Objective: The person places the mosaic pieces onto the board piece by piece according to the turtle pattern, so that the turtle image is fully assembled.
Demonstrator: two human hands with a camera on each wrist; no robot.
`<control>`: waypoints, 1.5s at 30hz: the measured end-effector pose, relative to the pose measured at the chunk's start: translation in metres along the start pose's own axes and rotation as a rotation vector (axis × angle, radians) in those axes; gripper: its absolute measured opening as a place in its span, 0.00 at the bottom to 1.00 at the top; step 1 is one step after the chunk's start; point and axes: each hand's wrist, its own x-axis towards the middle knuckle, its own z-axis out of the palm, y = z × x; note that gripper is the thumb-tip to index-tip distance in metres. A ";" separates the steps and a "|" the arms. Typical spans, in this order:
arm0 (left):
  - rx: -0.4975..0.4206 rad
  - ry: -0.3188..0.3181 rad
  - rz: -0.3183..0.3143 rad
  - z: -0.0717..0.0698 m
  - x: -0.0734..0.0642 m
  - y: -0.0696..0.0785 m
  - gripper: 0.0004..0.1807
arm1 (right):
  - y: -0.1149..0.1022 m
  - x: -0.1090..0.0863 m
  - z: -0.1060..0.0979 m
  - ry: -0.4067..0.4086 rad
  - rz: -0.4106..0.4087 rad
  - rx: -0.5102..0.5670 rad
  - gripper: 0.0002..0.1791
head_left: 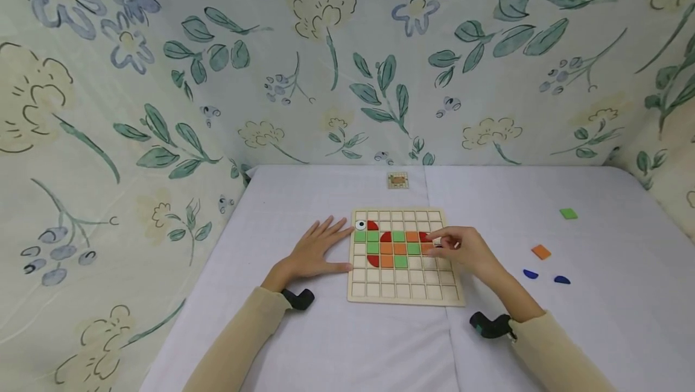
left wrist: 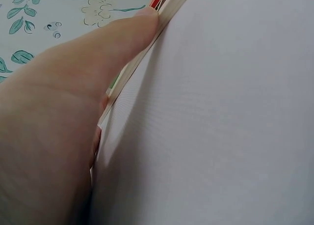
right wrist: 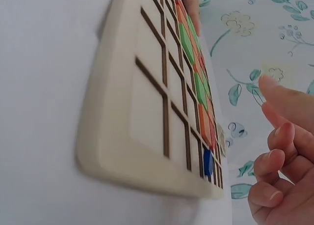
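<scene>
A square wooden grid board (head_left: 404, 292) lies on the table, holding red, green and orange pieces and a white eye piece (head_left: 361, 225). My left hand (head_left: 315, 252) lies spread at the board's left side, its thumb and index fingertips at the edge. In the left wrist view its thumb (left wrist: 132, 33) touches the rim. Over the board's right side hovers my right hand (head_left: 467, 250), thumb and index apart and the other fingers loosely curled. Nothing shows between them. Below that hand a blue piece (right wrist: 208, 162) sits in the grid, mostly hidden in the head view.
On the right of the white-covered table (head_left: 597, 344) lie a green square (head_left: 568, 213), an orange square (head_left: 541, 252) and two blue half-round pieces (head_left: 561, 280). A small patterned card (head_left: 398, 180) is behind the board. Floral cloth (head_left: 304, 108) hangs at the back and sides.
</scene>
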 end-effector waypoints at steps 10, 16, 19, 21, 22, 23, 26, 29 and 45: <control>0.001 -0.005 -0.006 0.000 0.000 0.000 0.53 | 0.024 -0.016 -0.061 0.034 0.066 -0.057 0.23; -0.003 -0.010 -0.008 -0.001 -0.001 0.000 0.53 | 0.044 -0.030 -0.095 0.038 0.087 -0.113 0.24; -0.003 -0.015 -0.009 -0.001 -0.001 0.000 0.53 | 0.057 -0.037 -0.111 0.035 0.112 -0.136 0.26; -0.003 -0.014 -0.007 0.000 -0.002 0.000 0.53 | 0.067 -0.040 -0.122 0.020 0.144 -0.138 0.27; -0.001 -0.012 -0.006 0.000 -0.002 0.000 0.53 | 0.071 -0.042 -0.126 0.011 0.153 -0.134 0.28; 0.002 -0.012 -0.005 0.001 -0.002 -0.001 0.53 | 0.076 -0.044 -0.131 0.006 0.161 -0.132 0.28; 0.009 -0.009 -0.004 0.001 -0.002 -0.001 0.53 | 0.088 -0.050 -0.141 -0.002 0.182 -0.127 0.29; 0.005 -0.010 -0.005 0.001 -0.002 -0.001 0.53 | 0.099 -0.054 -0.146 0.017 0.186 -0.157 0.29; -0.026 0.023 0.032 0.001 0.000 -0.002 0.52 | 0.135 -0.063 -0.160 0.009 0.229 -0.192 0.33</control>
